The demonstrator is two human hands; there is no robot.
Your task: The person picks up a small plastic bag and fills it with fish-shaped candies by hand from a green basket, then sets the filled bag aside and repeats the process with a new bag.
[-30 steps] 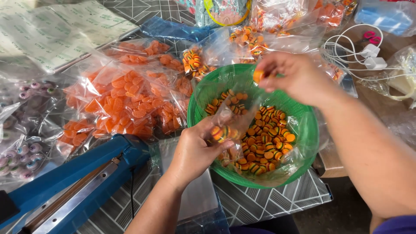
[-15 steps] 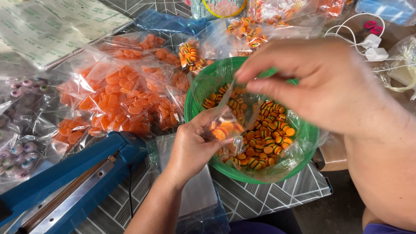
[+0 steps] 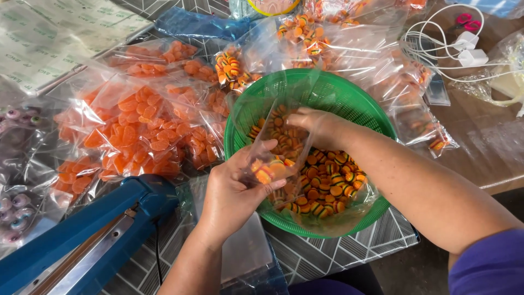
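My left hand (image 3: 234,191) holds a small clear plastic bag (image 3: 275,147) upright over a green mesh basket (image 3: 338,93); a few striped orange candies sit in the bag's bottom. My right hand (image 3: 319,125) is lowered into the basket, fingers curled among the striped orange, black and green candies (image 3: 327,183) heaped inside a clear liner. Its fingertips are close to the bag's open mouth.
A blue heat sealer (image 3: 82,235) lies at the lower left. Bags of orange slice candies (image 3: 136,125) cover the table to the left, eye-shaped candies (image 3: 16,207) at the far left. Filled small bags (image 3: 305,33) lie behind the basket. White cables and plugs (image 3: 464,46) lie at the upper right.
My right hand came down from above the bag into the basket among the candies. My left hand has kept the bag in nearly the same place.
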